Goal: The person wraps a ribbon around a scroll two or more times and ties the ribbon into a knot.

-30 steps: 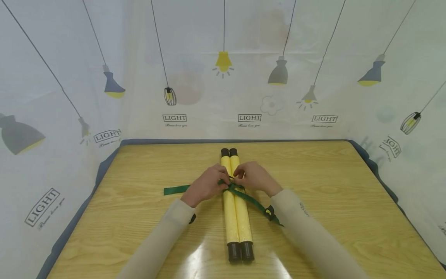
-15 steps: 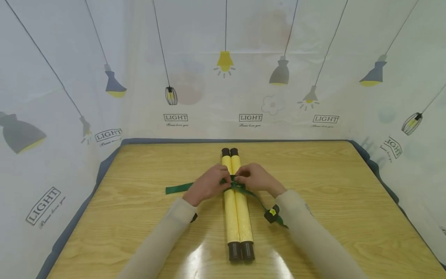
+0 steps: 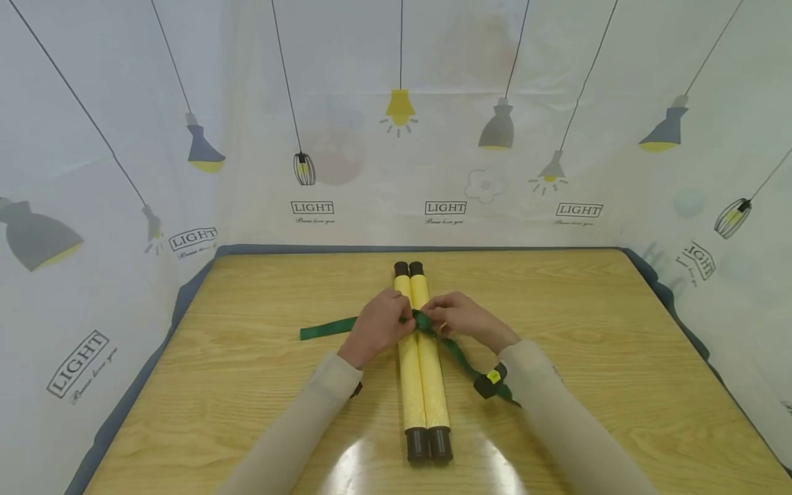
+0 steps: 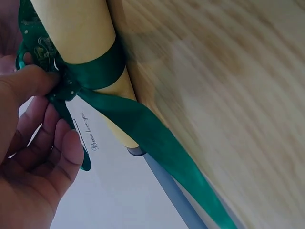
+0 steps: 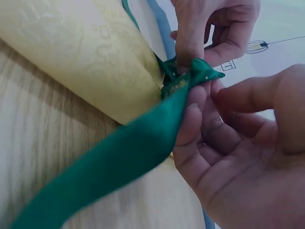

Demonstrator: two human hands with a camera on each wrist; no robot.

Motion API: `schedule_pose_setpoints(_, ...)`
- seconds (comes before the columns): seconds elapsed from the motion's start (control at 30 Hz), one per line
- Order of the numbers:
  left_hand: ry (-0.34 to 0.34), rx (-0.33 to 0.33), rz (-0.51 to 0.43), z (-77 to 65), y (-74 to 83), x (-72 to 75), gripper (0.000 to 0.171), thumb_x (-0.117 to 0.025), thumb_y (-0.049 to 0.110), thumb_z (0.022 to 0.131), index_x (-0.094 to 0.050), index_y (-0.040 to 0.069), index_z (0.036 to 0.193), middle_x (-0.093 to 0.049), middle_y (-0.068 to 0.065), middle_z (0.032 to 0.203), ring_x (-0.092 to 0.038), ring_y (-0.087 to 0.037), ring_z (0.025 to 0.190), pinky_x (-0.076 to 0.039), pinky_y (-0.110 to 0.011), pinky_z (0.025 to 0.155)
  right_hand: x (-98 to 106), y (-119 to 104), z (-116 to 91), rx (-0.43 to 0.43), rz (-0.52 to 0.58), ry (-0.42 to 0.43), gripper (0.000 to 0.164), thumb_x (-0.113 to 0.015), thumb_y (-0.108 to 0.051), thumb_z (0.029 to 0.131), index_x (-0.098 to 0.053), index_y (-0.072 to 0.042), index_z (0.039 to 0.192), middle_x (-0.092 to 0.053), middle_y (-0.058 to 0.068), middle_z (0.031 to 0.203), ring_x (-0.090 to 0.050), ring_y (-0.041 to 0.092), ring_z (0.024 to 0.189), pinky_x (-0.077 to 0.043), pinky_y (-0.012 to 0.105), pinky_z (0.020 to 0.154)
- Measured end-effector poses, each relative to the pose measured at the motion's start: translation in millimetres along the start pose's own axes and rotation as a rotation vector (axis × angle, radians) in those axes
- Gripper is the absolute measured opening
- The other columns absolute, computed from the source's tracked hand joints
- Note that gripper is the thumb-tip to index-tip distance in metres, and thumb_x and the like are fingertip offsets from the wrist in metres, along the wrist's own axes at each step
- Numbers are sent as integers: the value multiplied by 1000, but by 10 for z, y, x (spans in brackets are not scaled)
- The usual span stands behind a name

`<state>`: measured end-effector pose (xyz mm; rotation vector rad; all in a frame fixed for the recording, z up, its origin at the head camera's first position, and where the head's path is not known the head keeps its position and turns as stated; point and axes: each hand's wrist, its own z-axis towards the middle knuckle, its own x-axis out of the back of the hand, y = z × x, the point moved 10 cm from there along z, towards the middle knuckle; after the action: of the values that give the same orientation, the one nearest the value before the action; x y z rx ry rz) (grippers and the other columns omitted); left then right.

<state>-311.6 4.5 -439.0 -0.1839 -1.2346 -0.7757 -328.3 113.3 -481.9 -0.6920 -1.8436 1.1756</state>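
Note:
Two yellow scrolls [image 3: 412, 388] with dark end caps lie side by side on the table, lengthwise. A green satin ribbon [image 4: 100, 71] with gold print wraps round their middle, gathered in loops at a knot [image 5: 178, 86]. My left hand [image 3: 379, 323] pinches the ribbon at the knot between thumb and fingers, its other fingers loosely curled in the left wrist view. From the other side my right hand [image 3: 470, 322] holds the ribbon close to the knot, fingers bent behind it. One ribbon tail [image 3: 328, 329] stretches left over the table; the other tail [image 3: 459, 354] runs down right.
A wooden table [image 3: 247, 295] carries the scrolls. White sheeting [image 3: 371, 165] printed with hanging lamps encloses the back and sides, with a blue-grey edge [image 3: 346, 249] along the table. A black device with a yellow patch [image 3: 491, 380] sits by the right cuff, over the ribbon tail.
Both hands have shifted slightly right, still at the knot. The ribbon loops there have been worked into a different shape, and the left tail has been drawn slightly rightward. The scrolls stay in place.

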Motion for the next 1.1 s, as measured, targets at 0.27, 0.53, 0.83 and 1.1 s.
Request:
schedule_pose_setpoints(0.27,50,26,-48,-12,-19,0,11,-69,18,90,-66,13,81,-58,3,79,-51,-12,78,-47,-24,68,5,114,-3,-61,-34,57,29,-58,-15,96,-66,-5,122,-68,9,79,-57,17,63,-47,32,59)
schedule_pose_setpoints(0.53,2,60,-169,-44,-119,-25,13,-69,23,93,-62,15,86,-56,2,87,-50,-10,79,-47,-24,68,34,49,-25,-32,-141,108,20,-63,-21,97,-74,-7,105,-64,6,71,-53,16,59,-41,25,52)
schedule_pose_setpoints(0.83,-22,178,-342,-77,-463,44,44,-78,28,85,-59,8,120,-57,-7,115,-54,-26,107,-47,-35,87,52,-17,-31,31,-227,138,17,-64,-25,95,-73,-11,99,-69,2,89,-62,18,74,-50,29,62)
schedule_pose_setpoints(1.1,-184,279,-492,-124,-626,-156,73,-67,52,88,-48,11,146,-60,-9,128,-58,-22,114,-51,-36,89,65,-33,-41,54,-266,153,16,-64,-24,94,-73,-12,98,-68,0,89,-60,16,74,-50,29,63)
